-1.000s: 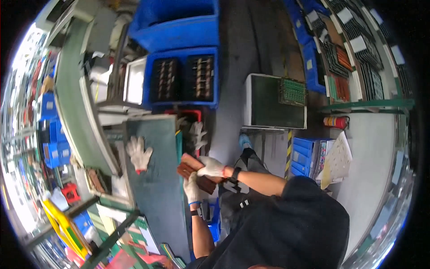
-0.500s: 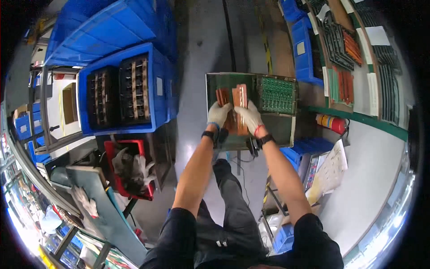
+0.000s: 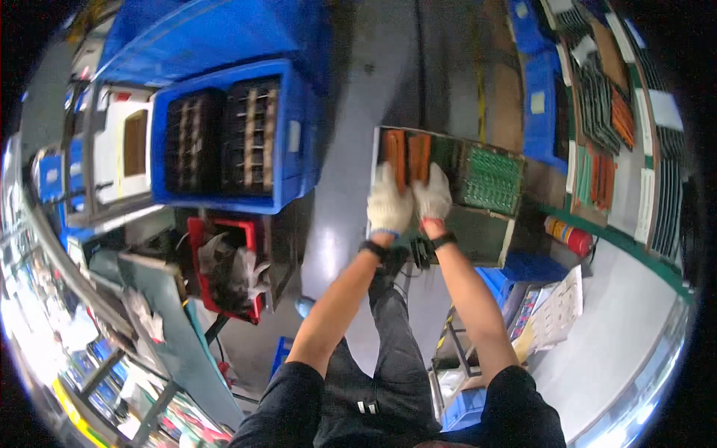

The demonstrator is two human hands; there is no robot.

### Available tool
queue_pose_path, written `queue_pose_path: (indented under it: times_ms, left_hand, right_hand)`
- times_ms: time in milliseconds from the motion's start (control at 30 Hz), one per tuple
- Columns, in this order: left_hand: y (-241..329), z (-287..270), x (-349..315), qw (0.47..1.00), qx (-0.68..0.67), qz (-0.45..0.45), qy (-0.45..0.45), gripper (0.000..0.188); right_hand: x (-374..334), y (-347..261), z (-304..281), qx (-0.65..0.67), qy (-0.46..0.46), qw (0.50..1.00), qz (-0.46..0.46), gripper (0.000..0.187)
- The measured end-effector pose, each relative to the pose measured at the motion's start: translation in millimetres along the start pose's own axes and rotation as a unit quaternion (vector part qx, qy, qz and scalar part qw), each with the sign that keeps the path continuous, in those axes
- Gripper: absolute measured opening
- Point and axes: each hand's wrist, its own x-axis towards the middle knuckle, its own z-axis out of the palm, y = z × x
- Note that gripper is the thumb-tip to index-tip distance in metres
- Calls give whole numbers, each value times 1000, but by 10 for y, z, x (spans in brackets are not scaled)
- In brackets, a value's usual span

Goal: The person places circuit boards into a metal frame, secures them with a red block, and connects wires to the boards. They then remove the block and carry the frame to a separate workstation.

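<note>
My left hand (image 3: 390, 203), in a white knit glove with a blue cuff, is closed round the near end of a stack of orange-brown strips (image 3: 396, 153). Beside it my gloved right hand (image 3: 433, 197), red at the cuff, grips a second orange-brown stack (image 3: 420, 155). Both stacks point away from me, side by side, over the left part of a dark green tray (image 3: 478, 237) with a pale rim. Gloves hide the near ends, and blur keeps me from telling whether the stacks rest on the tray. Green circuit boards (image 3: 494, 179) fill its right compartment.
At left stands a blue crate (image 3: 287, 134) holding dark parts, with a red bin (image 3: 197, 246) of gloves and rags below it. Right of the tray are a fire extinguisher (image 3: 569, 236), a blue bin (image 3: 539, 112) and a rack holding green and orange boards (image 3: 595, 179).
The two orange-brown stacks have moved apart from the tray's middle toward its far left, both hands with them. My view has shifted, so the surroundings sit farther right.
</note>
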Motion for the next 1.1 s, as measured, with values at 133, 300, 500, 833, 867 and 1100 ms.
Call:
queue_pose_path:
  times_ms: [133,300,500,833,867,1100]
  left_hand:
    - [-877,-669,-935,998,-55,-24,-26,53]
    - [-1640,-1847,-2151,981,-83,-172,39,38]
    - [-2265,-3192,-3104,934,-157,-218,235,27]
    - [-3944,-3914,-5019,691,-510,-455,235,28]
    - [-3999,-3719,-4989,670,-542,-455,225,28]
    - [-4043,-3835,-5237,586,-662,-439,159,24]
  right_hand:
    - [-842,-331,-196,32,-28,995,-91,49]
    - [-2001,-564,-537,57,-322,945,-26,47]
    - [-3031,-1802,-397,269,-355,875,-189,28]
    - [-4722,-5746,1672,427,-645,598,-209,37]
    - [-4718,-6037,2022,418,-627,618,-222,37]
    - [-5381,-7043,3070,512,-574,632,97,39]
